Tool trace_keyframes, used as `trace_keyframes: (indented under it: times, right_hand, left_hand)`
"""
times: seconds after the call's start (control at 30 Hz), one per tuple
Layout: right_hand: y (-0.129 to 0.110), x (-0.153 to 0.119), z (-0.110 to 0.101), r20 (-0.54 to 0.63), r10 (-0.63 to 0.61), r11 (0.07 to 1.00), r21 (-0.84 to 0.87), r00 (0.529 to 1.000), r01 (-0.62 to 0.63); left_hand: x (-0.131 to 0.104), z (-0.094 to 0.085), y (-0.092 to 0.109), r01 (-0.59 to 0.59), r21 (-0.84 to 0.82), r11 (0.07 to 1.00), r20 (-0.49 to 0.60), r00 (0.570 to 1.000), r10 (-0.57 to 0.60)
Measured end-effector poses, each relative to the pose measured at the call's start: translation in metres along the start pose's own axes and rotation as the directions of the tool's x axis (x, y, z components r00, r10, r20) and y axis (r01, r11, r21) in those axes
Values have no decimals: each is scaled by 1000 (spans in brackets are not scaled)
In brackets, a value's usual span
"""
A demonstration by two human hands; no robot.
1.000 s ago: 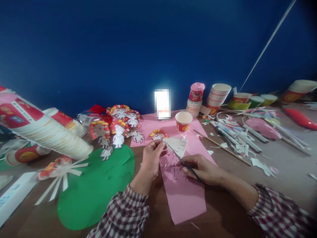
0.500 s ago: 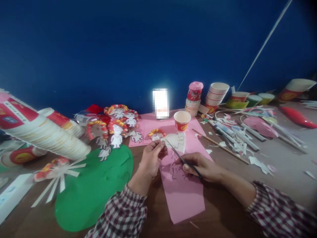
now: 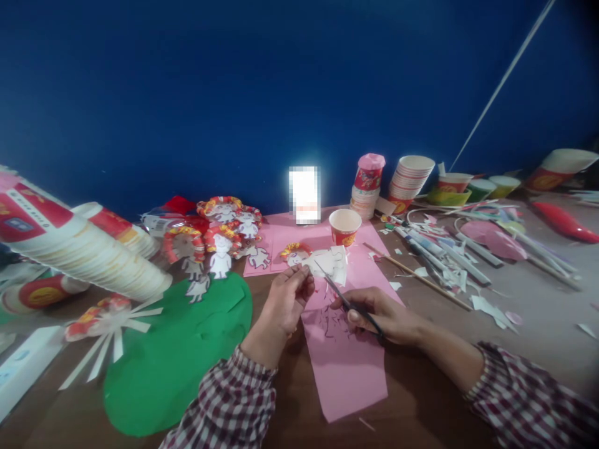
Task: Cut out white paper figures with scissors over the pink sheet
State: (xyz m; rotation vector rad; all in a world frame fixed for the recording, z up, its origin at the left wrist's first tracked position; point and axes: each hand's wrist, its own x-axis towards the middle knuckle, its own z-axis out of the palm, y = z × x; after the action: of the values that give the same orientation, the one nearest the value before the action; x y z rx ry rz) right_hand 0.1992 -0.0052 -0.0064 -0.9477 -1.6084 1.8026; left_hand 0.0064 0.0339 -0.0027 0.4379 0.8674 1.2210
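My left hand (image 3: 289,299) pinches the left end of a white paper cutout (image 3: 330,263) with a drawn outline. Dark-handled scissors (image 3: 362,315) are in my right hand (image 3: 386,317), their blades pointing up and left to the cutout's lower edge. Below the hands lies a pink sheet (image 3: 349,374) with thin dark trimmings on it. A ring-shaped red and yellow piece (image 3: 296,252) rests just behind my left fingertips. Behind the cutout stands a paper cup (image 3: 345,227).
Stacked paper cups (image 3: 107,255) lean at the left above a green sheet (image 3: 173,368). White figures (image 3: 219,259) and red-yellow rings stand behind it. A wooden stick (image 3: 421,277), pens and paper scraps lie to the right, with more cup stacks (image 3: 412,181) behind.
The white cutout has turned or tilted between my left fingers, and its right end looks different. Both hands have stayed nearly in place.
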Motion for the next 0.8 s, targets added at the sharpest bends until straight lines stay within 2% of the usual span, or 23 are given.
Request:
trace_keyframes:
  times: [0.4, 0.6, 0.8]
  right_hand:
    - [-5, 0, 2, -1, 21, 1000, 19, 1000, -21]
    - [-7, -2, 2, -8, 36, 999, -3, 999, -36]
    - [-7, -2, 2, -4, 41, 999, 20, 999, -41]
  left_hand:
    - [-5, 5, 4, -9, 117, 993, 64, 998, 1]
    - [-3, 3, 4, 8, 82, 997, 83, 996, -15]
    - [0, -1, 2, 15, -12, 1000, 35, 999, -15]
